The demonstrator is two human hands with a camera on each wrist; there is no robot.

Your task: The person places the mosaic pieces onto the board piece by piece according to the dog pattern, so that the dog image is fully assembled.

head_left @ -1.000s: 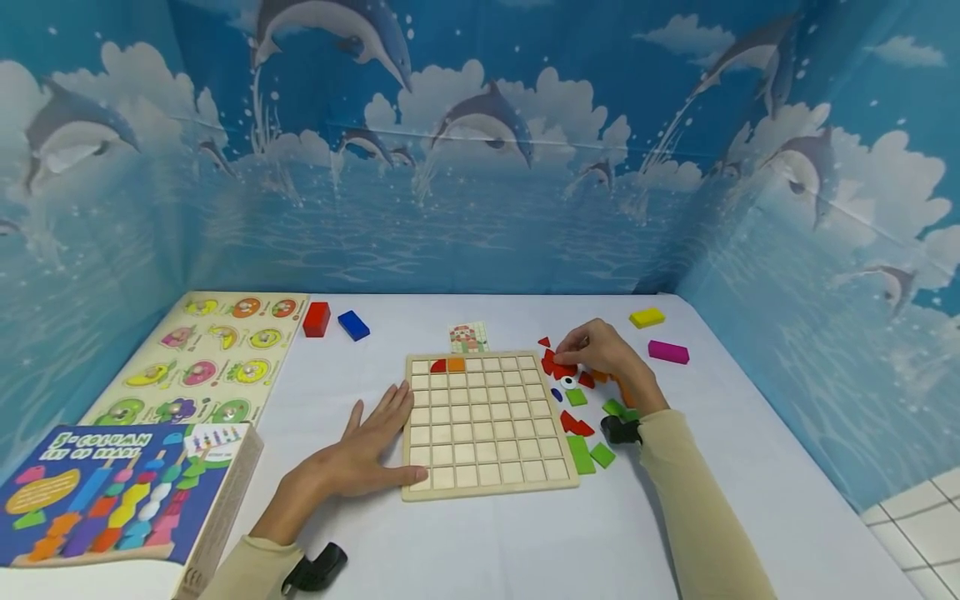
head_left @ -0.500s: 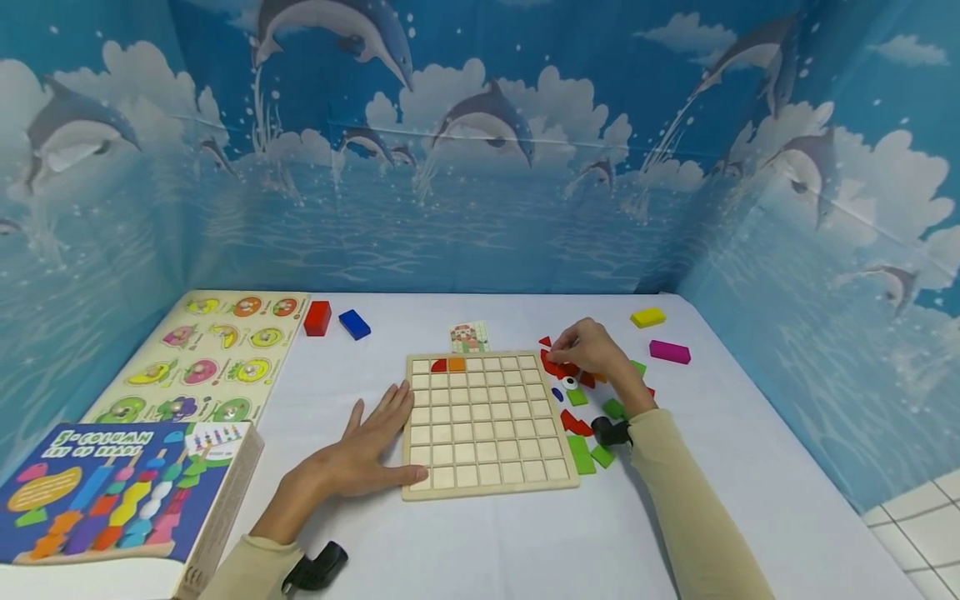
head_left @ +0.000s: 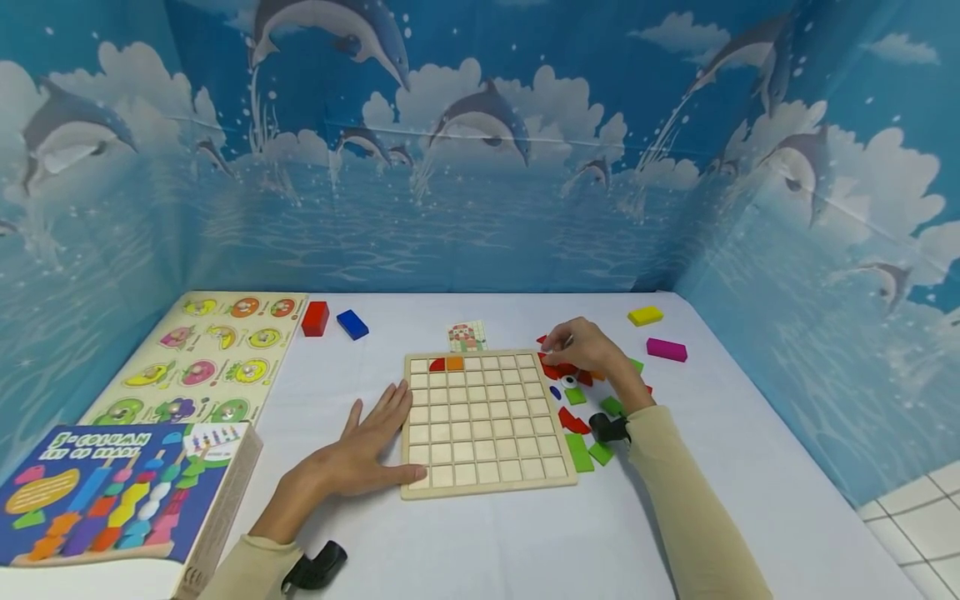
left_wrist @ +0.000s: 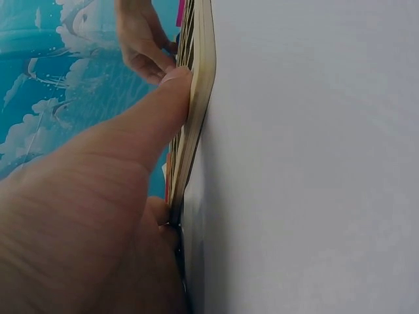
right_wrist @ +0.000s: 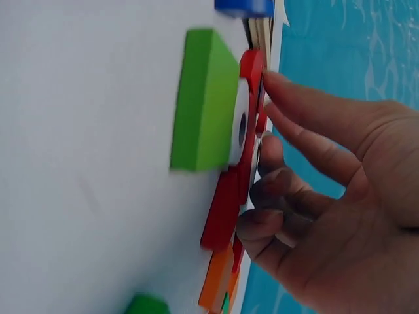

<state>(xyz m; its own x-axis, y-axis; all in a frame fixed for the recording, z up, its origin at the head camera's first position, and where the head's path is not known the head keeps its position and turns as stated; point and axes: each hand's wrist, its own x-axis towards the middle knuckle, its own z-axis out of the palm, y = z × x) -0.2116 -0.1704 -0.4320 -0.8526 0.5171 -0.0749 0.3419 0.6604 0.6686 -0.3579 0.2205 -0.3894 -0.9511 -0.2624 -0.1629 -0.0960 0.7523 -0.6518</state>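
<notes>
Left hand (head_left: 360, 454) laid flat, steadying grid board (head_left: 487, 421) | right hand (head_left: 592, 354) fingertips set on red tiles (head_left: 558, 369) (thin, light, rigid, likely slippery) | best pinched by edges

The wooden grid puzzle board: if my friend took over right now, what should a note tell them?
Left hand: open, flat on the white table, thumb against the wooden grid puzzle board's left edge, steadying it.
Right hand: fingers on the red wooden pieces in the loose pile right of the board; whether it grips one is unclear.
Done: a red quarter-round piece and an orange square piece sit in the top row.
Left: every other cell is unfilled; green pieces and others wait beside the board.
</notes>
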